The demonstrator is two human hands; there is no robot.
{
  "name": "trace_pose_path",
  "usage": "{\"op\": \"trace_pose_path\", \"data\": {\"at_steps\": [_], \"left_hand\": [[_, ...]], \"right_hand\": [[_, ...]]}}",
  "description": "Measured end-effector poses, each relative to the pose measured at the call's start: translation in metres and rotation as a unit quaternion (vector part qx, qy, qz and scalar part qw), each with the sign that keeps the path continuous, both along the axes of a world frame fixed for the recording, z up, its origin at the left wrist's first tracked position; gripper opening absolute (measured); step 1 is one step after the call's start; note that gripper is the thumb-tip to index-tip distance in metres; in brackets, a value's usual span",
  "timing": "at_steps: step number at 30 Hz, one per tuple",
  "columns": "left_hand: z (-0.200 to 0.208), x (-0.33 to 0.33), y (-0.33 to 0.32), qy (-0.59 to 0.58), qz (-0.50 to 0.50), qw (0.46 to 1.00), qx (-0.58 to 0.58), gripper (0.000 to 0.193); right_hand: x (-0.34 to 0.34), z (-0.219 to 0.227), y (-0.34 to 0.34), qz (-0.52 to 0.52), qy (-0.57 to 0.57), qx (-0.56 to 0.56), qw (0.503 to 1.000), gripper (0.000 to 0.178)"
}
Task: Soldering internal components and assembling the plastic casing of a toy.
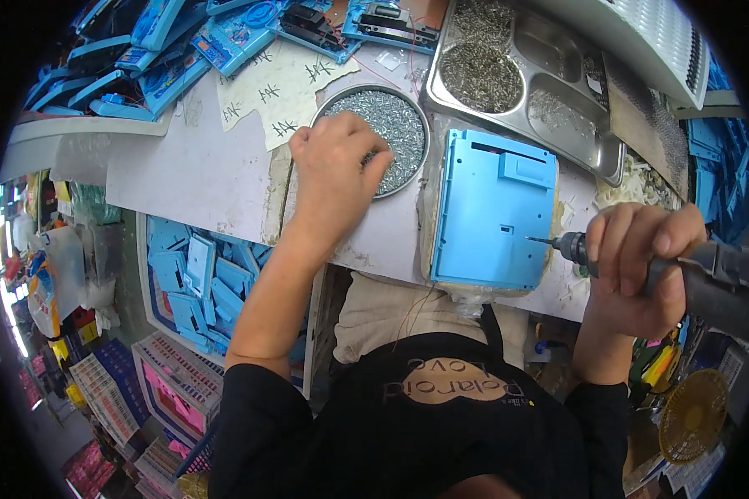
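Observation:
My left hand (pixel 338 166) is over the left side of a round metal dish (pixel 427 131) full of small silver screws (pixel 398 125). Its fingers are curled in toward the thumb, and what they pinch, if anything, is hidden. In my right hand (pixel 641 249) is a dark electric screwdriver (pixel 707 279), held level with its thin bit pointing left. The bit's tip is over the right part of a light-blue plastic housing (pixel 483 212). That housing lies flat on a taped pad in front of me, with screw holes, a small slot and a raised rectangular block on top.
A steel compartment tray (pixel 549 141) with more screws stands behind the housing. Blue housings are heaped at the far left (pixel 154 50) and in a crate (pixel 195 283) below the table's left edge. A marked paper sheet (pixel 266 96) lies beside the dish. A yellow fan (pixel 693 416) is at lower right.

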State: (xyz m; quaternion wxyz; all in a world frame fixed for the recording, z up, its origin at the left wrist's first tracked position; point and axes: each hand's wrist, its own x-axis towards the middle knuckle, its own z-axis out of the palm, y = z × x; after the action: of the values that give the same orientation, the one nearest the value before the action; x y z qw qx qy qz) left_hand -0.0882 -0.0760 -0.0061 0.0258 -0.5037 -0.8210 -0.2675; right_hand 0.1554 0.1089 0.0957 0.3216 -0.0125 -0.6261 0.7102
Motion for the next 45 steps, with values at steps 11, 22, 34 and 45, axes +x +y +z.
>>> {"op": "trace_pose_path", "data": {"at_steps": [11, 22, 34, 45], "left_hand": [[-0.014, -0.026, 0.009, 0.128, -0.023, 0.991, -0.038, 0.015], [0.045, 0.055, 0.021, 0.002, -0.193, 0.981, 0.019, 0.022], [0.03, 0.09, 0.033, -0.088, -0.307, 0.945, 0.078, 0.018], [0.022, 0.091, 0.026, -0.095, -0.3, 0.947, 0.064, 0.022]], "right_hand": [[0.04, 0.003, -0.022, -0.062, -0.027, -0.057, 0.996, 0.031], [0.063, -0.014, -0.033, 0.001, -0.022, -0.063, 0.998, 0.025], [0.046, -0.024, -0.035, 0.019, 0.005, 0.078, 0.997, 0.021], [0.012, -0.023, -0.012, 0.053, 0.011, 0.055, 0.997, 0.02]]}}
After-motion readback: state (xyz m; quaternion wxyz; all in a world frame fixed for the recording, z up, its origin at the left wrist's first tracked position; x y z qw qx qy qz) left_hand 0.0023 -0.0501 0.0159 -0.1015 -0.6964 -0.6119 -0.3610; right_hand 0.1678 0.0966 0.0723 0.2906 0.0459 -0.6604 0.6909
